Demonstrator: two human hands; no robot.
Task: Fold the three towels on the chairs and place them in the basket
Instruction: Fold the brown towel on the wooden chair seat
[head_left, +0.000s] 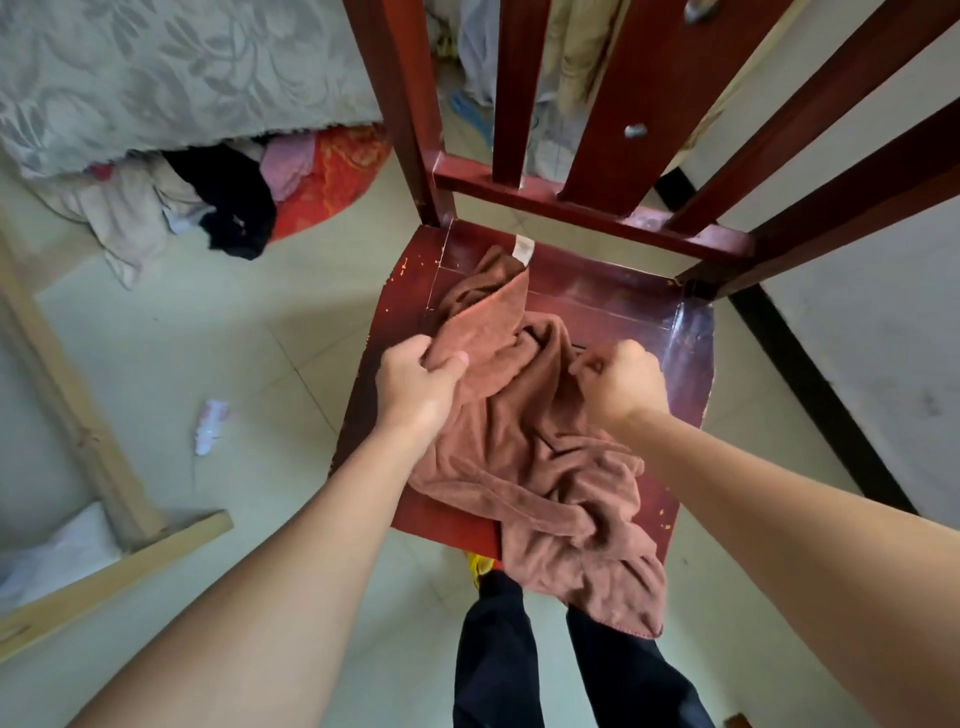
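Note:
A crumpled brown towel (535, 467) lies on the seat of a dark red wooden chair (623, 306). Its lower end hangs over the seat's front edge, and a white label shows at its far end. My left hand (415, 384) pinches a fold of the towel at the left side of the seat. My right hand (621, 382) is closed on the towel's edge near the middle right. No basket is in view, and no other towels are in view.
The chair's slatted back (597, 130) rises ahead. A heap of clothes (228, 202) lies on the tiled floor at upper left under a grey patterned cover. A pale wooden frame (104, 467) stands at left. A wall with a dark skirting (810, 395) runs at right.

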